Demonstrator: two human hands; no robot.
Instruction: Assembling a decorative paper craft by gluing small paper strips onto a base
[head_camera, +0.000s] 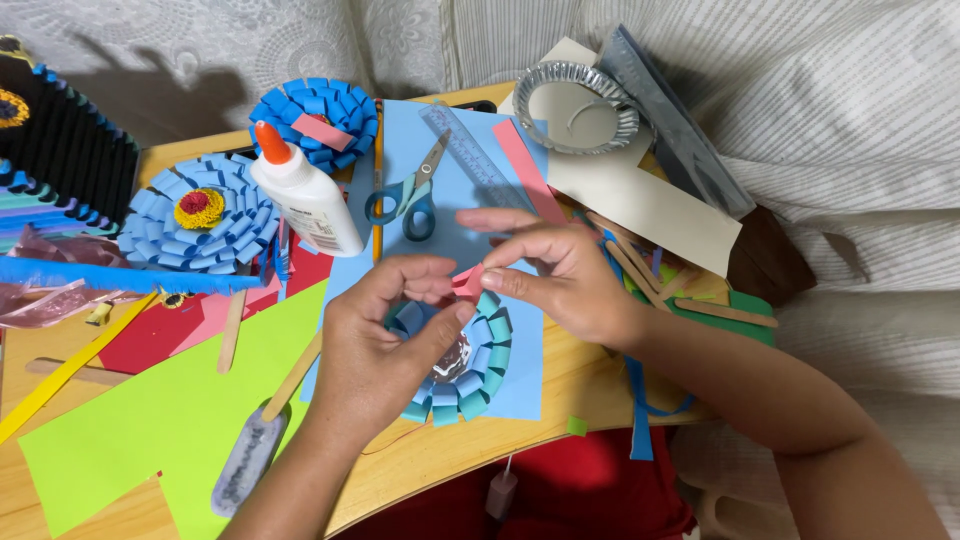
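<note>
The right hand and left hand pinch a small pink paper strip together just above a ring of blue and teal paper loops, which lies on blue paper near scissors and a glue bottle.

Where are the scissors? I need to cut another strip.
The scissors lie on the blue paper sheet above both hands, between the glue bottle on the left and the clear ruler.

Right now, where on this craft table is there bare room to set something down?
Bare patches: the green paper sheet at the near left, and the blue paper between the scissors and the right hand. Crowded: the back left round the glue bottle, and the craft sticks right of the hands.
</note>
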